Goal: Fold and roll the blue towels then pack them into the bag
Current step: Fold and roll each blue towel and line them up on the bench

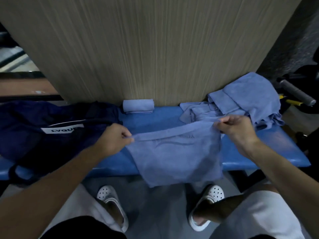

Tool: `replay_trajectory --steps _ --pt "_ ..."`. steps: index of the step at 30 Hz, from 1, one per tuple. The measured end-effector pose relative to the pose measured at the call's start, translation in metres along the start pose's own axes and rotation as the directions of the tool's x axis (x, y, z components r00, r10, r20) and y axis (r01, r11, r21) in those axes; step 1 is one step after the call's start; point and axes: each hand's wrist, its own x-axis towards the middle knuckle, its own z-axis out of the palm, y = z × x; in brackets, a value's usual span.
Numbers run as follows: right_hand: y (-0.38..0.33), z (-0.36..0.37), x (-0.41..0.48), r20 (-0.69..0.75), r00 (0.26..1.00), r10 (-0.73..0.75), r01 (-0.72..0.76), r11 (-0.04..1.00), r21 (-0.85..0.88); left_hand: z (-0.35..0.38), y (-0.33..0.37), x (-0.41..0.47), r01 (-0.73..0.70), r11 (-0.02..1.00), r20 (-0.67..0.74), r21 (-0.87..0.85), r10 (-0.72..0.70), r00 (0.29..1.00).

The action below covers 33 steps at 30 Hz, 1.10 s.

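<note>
Below the blue bench (155, 121), the person wears white clogs with perforated toes, a left clog (110, 200) and a right clog (208, 202), each with a thick rounded sole. On the near side of the bench, whitish trousers (259, 213) cover both thighs (full length or shorts, hard to tell). A black top (82, 228) shows lowest. Over the bench, bare forearms end in the left hand (114, 138) and right hand (236, 128).

place: probably a gym or sports-club changing area | blue padded table (267, 147) | wood-grain panel (155, 49) upright behind the table | dark sports bag (34, 135) on the table's left end | grip-wrapped handle (293, 91) past its right end | grey floor (155, 204) below it
</note>
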Motion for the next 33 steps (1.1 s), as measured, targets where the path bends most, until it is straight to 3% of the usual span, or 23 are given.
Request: replay_trajectory --steps 4,12,22,26,33 --pt "0.038 0.006 -0.004 -0.055 0.997 0.055 -0.063 0.984 -0.166 0.043 -0.006 -0.007 0.047 0.999 -0.020 0.000 -0.047 0.999" --pt "0.058 -0.006 0.011 -0.055 0.983 0.177 -0.181 0.980 -0.087 0.045 -0.001 0.011 0.068 0.997 0.007 -0.028 -0.068 0.998" --pt "0.007 -0.024 0.019 -0.002 0.999 0.032 -0.032 0.999 0.039 -0.040 0.041 0.009 -0.066 0.991 -0.088 -0.120 0.056 0.995" --pt "-0.029 -0.027 0.011 0.054 0.996 -0.078 0.078 0.997 0.002 -0.069 0.059 0.003 -0.066 0.989 -0.024 -0.128 0.064 0.998" --pt "-0.071 -0.038 -0.002 0.049 0.983 -0.178 0.181 0.981 -0.071 -0.107 0.091 -0.019 -0.106 0.994 0.011 0.007 0.106 0.994"
